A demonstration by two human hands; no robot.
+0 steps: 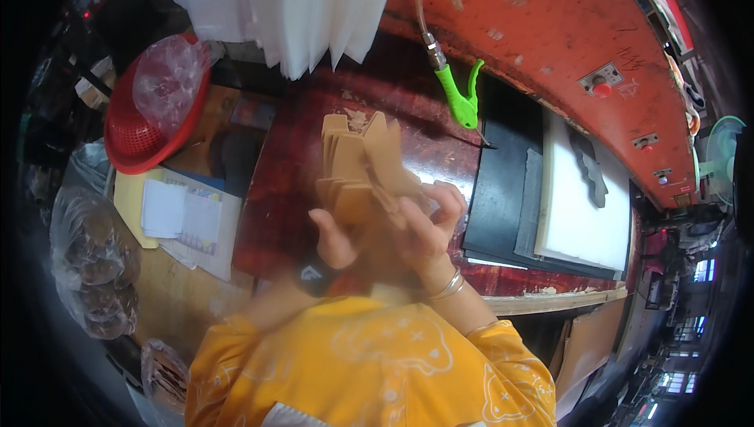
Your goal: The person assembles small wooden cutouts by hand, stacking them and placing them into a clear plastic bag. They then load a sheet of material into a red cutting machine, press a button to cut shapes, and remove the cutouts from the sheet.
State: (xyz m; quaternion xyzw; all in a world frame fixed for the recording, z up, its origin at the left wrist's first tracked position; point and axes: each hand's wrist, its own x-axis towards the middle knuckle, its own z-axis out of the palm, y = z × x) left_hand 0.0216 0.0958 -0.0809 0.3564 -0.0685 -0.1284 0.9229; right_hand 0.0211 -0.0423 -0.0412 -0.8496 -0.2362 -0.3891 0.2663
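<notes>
Two hands: both raised above the dark red bench (275,215), meeting on one stack of tan cut-out pieces (363,169).
Stack: flat brown shapes with stepped edges, held on edge and fanned a little; blurred, so the count cannot be told.
Left hand (334,240): under the stack's lower left; thumb up against the pieces, fingers closed around them; dark wrist band on the wrist.
Right hand (428,230): at the stack's lower right; fingers (449,195) curled over the edge of the pieces, gripping them; metal bangles on the wrist.
Sleeves: yellow with pale print, entering from the lower edge.
Green air gun (462,93): hangs on a clear hose above and right of the stack, apart from it.
White sheet (577,215): lies on black mats at right, a dark cut-out shape on it.
Red basket (145,124): at left, holding clear plastic wrap.
Papers (184,219): white, just below the basket on the wooden surface.
</notes>
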